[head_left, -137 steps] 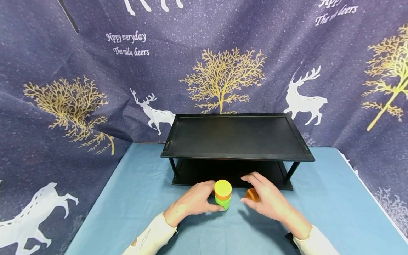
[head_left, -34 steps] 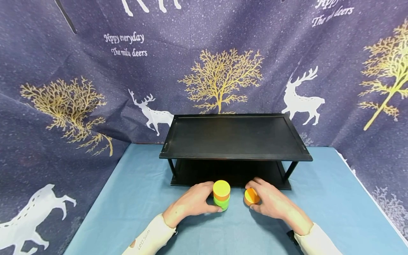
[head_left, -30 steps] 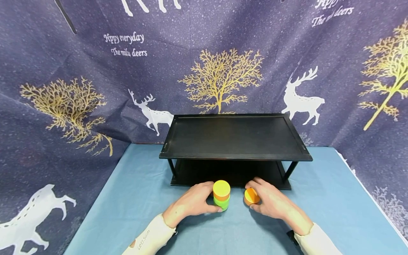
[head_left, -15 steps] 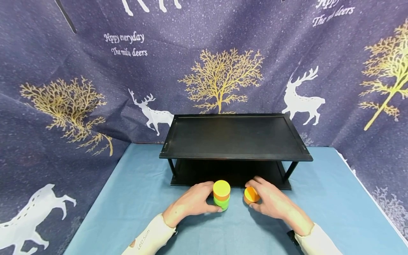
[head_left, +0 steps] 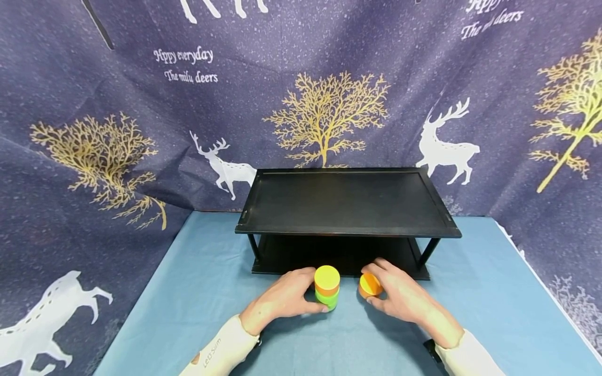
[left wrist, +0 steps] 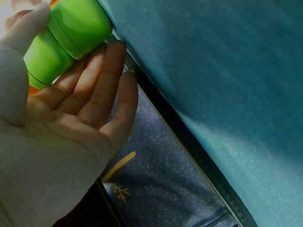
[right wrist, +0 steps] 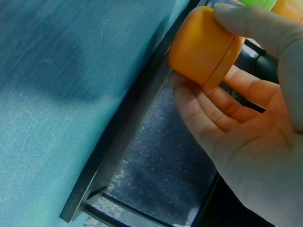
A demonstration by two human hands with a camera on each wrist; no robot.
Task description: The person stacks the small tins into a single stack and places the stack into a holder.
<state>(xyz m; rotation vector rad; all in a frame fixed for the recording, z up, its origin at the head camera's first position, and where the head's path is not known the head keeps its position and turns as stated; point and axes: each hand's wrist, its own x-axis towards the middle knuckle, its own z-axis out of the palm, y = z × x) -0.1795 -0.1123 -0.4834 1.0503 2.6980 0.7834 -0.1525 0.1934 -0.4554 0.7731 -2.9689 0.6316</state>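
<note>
In the head view a short stack stands at the centre front: a lower green piece (head_left: 327, 300) under an orange piece with a flat yellow top (head_left: 326, 279). My left hand (head_left: 287, 297) holds this stack from the left, thumb in front and fingers behind; in the left wrist view the green part (left wrist: 78, 30) shows rounded ends and a seam. To its right, my right hand (head_left: 395, 292) pinches a rounded orange piece (right wrist: 203, 47) between thumb and fingers. Its flat yellow face (head_left: 371, 284) is tipped upward, and a gap separates it from the stack.
Just behind both hands stands a black two-level rack (head_left: 348, 203), its lower shelf (head_left: 301, 256) close to the fingertips. Blue cloth (head_left: 207, 250) covers the table. A dark curtain (head_left: 249, 104) with deer and trees hangs behind.
Since the oldest frame, the right hand has closed in on its orange piece, whose yellow face now shows instead of an orange one. Lately that piece has shifted slightly up. The left hand stays put.
</note>
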